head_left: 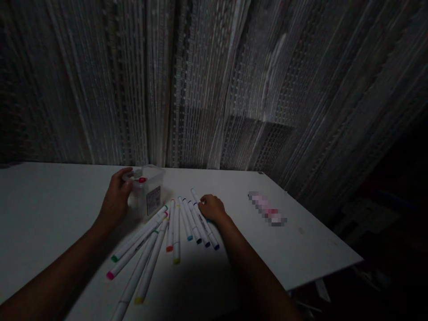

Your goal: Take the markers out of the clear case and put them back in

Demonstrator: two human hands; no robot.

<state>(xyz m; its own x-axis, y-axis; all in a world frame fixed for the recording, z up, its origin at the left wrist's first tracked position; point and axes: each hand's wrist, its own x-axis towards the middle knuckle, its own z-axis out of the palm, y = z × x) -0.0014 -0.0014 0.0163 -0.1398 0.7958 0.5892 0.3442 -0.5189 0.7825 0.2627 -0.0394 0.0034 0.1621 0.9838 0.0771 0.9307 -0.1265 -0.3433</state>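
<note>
My left hand [117, 196] grips the near-left rim and side of a clear plastic container [147, 194], with its thumb by the opening. A marker with a red end [142, 180] shows at the container's top. My right hand [212, 207] is closed around a white marker [195, 195] at the right side of a fanned-out row; its lower part is mostly hidden by the hand. Several white markers with coloured ends lie between my hands, among them an orange one [170, 227], a yellow one [177, 236] and a pink one [133, 249].
The markers lie on a white table [261, 254], whose right edge slants towards me. A blurred-out pinkish object [267, 209] rests on the right part. A striped grey curtain [200, 89] hangs behind the table. The room is dim.
</note>
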